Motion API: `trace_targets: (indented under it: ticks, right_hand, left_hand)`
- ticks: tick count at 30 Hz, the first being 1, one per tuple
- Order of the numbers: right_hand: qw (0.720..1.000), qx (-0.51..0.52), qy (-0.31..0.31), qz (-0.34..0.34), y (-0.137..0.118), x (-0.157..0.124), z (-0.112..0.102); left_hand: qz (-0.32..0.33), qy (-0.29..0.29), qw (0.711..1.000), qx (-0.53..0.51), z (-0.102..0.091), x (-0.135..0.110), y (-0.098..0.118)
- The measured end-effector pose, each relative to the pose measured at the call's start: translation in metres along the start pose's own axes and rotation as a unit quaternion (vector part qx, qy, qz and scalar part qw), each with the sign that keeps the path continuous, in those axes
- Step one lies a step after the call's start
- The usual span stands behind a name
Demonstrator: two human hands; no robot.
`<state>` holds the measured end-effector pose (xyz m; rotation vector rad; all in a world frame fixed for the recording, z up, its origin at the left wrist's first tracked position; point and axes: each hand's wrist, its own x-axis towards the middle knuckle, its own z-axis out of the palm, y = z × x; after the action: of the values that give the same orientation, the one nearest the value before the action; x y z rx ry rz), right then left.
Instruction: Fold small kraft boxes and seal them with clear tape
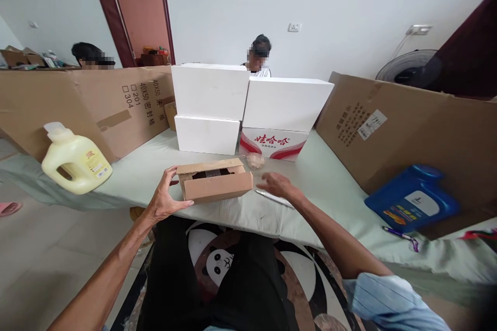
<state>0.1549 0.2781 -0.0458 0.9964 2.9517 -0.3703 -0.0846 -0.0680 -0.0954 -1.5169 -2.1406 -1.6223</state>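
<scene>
A small brown cardboard box [217,189] lies near the table's front edge, with a gap along its top and something dark inside. My left hand [165,199] grips its left end, thumb along the lower front and fingers at the back corner. Just off the box's right end is my right hand [276,184], empty, its slightly bent fingers pointing left. Below that hand rests a thin silver-white tool [274,198], its kind unclear. A crumpled clear plastic lump [255,160] sits behind the box.
White boxes [209,92] are stacked behind, beside a red-and-white carton [274,143]. Large cardboard panels [128,114] flank the table. A yellow jug [79,160] stands left; a blue bottle [413,199] and purple pen [399,234] lie right. Two people are beyond.
</scene>
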Motion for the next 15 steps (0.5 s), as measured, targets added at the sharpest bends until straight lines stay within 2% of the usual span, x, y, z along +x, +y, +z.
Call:
trace_targets:
  ticks: [3, 6, 15]
  right_hand:
    - [0.996, -0.06, -0.048, 0.043, 0.033, -0.024, 0.021]
    - [0.992, -0.094, -0.066, 0.049, 0.052, -0.041, 0.037]
    - [0.995, -0.092, -0.011, 0.03, 0.072, -0.049, 0.058]
  left_hand:
    - [0.009, -0.009, 1.0, 0.011, -0.001, -0.002, 0.003]
    - [0.021, -0.024, 0.999, 0.028, -0.003, -0.001, 0.008]
    - [0.092, -0.041, 0.991, 0.089, -0.006, 0.005, 0.021]
